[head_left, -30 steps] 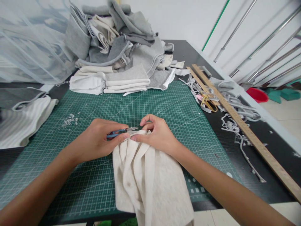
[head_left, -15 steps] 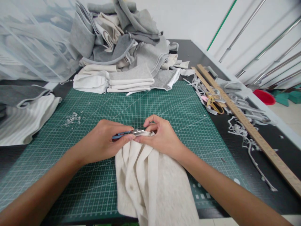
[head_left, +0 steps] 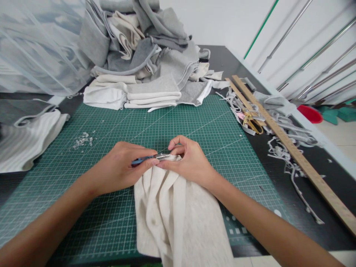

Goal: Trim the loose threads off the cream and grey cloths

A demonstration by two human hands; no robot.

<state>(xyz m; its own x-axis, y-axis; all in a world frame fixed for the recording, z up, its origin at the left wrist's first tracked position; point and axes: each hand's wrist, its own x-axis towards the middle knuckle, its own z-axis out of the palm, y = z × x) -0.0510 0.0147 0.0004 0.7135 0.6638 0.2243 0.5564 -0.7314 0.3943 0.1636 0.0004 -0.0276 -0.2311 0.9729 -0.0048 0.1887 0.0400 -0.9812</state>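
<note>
— Head view: left hand (head_left: 119, 168) pinches blue thread snips (head_left: 148, 158), blades at the top edge of the cream fabric (head_left: 172, 215).
— And the right hand (head_left: 189, 161)?
— Fingers closed on that same edge, fabric lying on the green cutting mat (head_left: 180, 118), draping off its near side.

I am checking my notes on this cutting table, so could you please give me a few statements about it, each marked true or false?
1. The left hand holds blue-handled snips. True.
2. The right hand pinches the top edge of a cream cloth. True.
3. The cream cloth lies on a red cutting mat. False: the cutting mat is green.
4. The gold-handled scissors are in the right hand. False: they lie on the table among the grey strips.
5. A wooden ruler lies along the right side of the table. True.
</note>
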